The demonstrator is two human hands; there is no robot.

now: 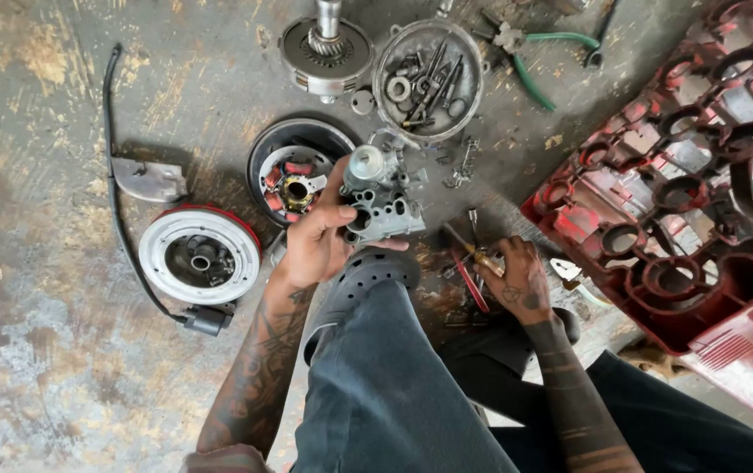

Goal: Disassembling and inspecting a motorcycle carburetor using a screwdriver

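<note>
My left hand (315,238) grips a grey cast-metal engine part (381,194) with several round ports, held up above my knee. My right hand (516,278) rests low on the floor to the right, fingers closed on a small brass-tipped tool (481,256) among other thin tools, one with a red handle (471,285). Both forearms are tattooed. My dark clog (367,276) and jeans leg lie between the hands.
On the stained concrete floor lie a stator plate (293,180), a red-rimmed round cover (199,254) with a black cable (113,166), a clutch assembly (325,51), a round tray of small parts (429,79), green-handled pliers (530,61), and a red plastic crate (683,193) at right.
</note>
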